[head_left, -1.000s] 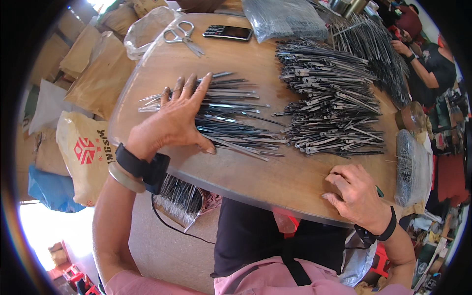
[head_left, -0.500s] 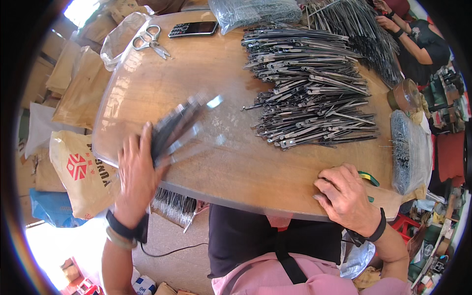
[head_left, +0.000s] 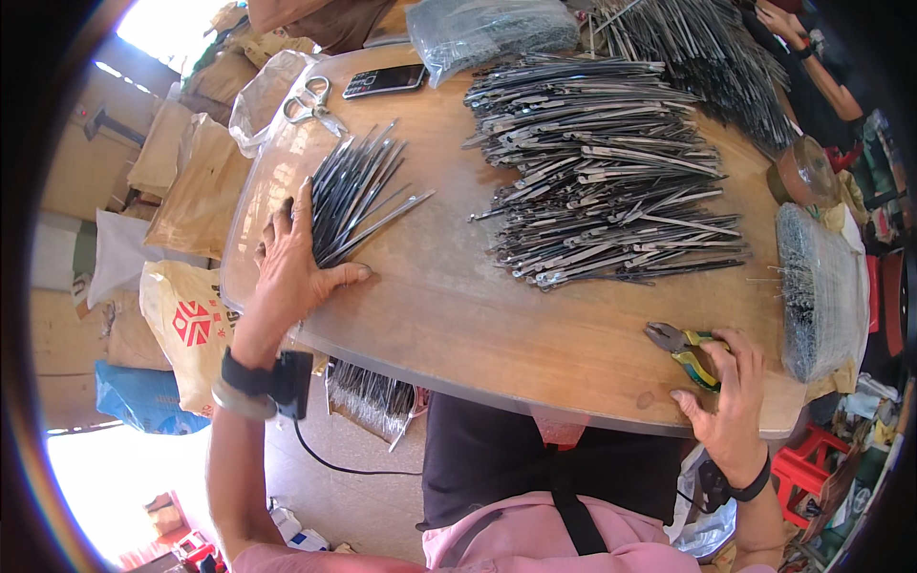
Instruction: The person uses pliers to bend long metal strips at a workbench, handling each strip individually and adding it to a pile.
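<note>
A small fanned bundle of dark, thin metal strips (head_left: 358,196) lies on the left part of the wooden table. My left hand (head_left: 291,272) rests along its near left side, fingers against the strips and thumb stretched out wide. Pliers with green and yellow handles (head_left: 695,365) lie near the table's right front edge, jaws pointing left. My right hand (head_left: 734,396) is at the handles, with curved fingertips over the upper one and the thumb apart from the tool. A large pile of similar strips (head_left: 602,172) covers the table's middle right.
Scissors (head_left: 310,103) and a keypad phone (head_left: 385,81) lie at the far left. Plastic-wrapped bundles (head_left: 497,33) stand at the back and at the right edge (head_left: 812,296), near a tape roll (head_left: 804,172). Another person's arm (head_left: 821,72) shows at the far right.
The strips by my left hand were blurred in motion and now lie spread on the table, farther away. My right hand has shifted right and uncovered the pliers.
</note>
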Available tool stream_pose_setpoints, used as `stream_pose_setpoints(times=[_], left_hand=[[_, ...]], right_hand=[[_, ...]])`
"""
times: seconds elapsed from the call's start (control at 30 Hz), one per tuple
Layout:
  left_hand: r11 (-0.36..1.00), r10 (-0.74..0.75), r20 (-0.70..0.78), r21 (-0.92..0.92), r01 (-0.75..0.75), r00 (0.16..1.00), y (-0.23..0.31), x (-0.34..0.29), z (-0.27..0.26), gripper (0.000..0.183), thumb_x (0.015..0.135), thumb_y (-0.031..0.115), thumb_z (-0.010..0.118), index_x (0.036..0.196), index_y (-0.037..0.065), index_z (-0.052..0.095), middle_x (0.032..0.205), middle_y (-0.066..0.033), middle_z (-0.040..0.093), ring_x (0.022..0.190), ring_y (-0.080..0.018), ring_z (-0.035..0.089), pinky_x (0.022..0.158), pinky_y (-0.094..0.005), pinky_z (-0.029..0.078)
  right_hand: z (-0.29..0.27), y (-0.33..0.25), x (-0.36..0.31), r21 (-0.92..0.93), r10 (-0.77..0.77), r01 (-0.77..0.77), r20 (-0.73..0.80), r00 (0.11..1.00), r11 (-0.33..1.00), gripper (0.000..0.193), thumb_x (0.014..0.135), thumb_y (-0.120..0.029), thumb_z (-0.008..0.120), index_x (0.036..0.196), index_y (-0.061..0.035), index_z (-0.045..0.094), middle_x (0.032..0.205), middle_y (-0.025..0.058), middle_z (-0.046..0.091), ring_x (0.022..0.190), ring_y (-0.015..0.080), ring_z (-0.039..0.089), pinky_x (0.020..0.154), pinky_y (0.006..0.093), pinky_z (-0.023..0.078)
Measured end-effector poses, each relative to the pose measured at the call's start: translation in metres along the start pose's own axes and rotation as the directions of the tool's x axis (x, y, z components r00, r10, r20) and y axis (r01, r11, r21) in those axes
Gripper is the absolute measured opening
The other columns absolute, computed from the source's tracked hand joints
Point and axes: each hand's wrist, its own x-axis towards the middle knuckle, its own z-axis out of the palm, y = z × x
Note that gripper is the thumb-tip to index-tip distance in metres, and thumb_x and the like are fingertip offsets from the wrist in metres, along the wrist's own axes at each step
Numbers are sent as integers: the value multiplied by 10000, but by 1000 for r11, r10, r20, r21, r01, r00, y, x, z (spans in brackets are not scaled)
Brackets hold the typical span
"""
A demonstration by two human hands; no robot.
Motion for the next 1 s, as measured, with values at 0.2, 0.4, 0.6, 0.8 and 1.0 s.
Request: stream_pose_setpoints(times=[0.2, 0.4, 0.6, 0.8, 1.0], left_hand=[[785, 430, -223, -386, -484, 875, 143, -40, -3, 545, 708, 155, 745, 1201, 10, 563, 1124, -203, 532, 1032, -373, 524, 876, -444, 439], [750, 482, -278, -359, -555, 831, 171, -18, 29, 254, 735, -14, 689, 973, -11, 601, 827, -162, 521, 738, -340, 544, 632, -421, 460], [768, 423, -245, -413, -489, 872, 183, -17, 21, 309, 768, -48, 646, 1071, 5, 614, 982, -184, 529, 885, -368, 569, 770, -404, 483], [768, 436, -219, -415, -488, 873, 193, -13, 20, 168, 801, -39, 633, 967, -22, 613, 915, -156, 559, 784, -355, 571, 698, -409, 479], [711, 295, -178, -616, -340, 939, 173, -21, 9, 39, 856, -44, 592, 890, -28, 581, 755, -97, 568, 637, -191, 574, 567, -307, 443]], right_hand=[[14, 17, 0, 128, 40, -34, -41, 998, 991, 552, 706, -314, 777, 1076, -13, 497, 1156, 205, 537, 1032, 408, 505, 894, 497, 404], [12, 23, -7, -19, -50, 50, -16, 999, 999, 413, 681, -264, 792, 932, -24, 568, 1141, 197, 545, 1011, 390, 522, 861, 478, 430], [-8, 21, -7, 515, 46, -96, 109, 993, 852, 365, 767, -314, 767, 866, -10, 592, 1111, 190, 566, 882, 287, 593, 730, 350, 485], [-50, 11, -30, 852, 104, -490, 513, 852, -185, 241, 847, -214, 751, 904, -28, 609, 1042, 106, 639, 891, 160, 618, 789, 290, 493], [-82, 64, -1, 275, 138, -75, -218, 966, 959, 201, 757, -90, 762, 892, -6, 639, 969, 127, 609, 840, 243, 634, 746, 317, 500]])
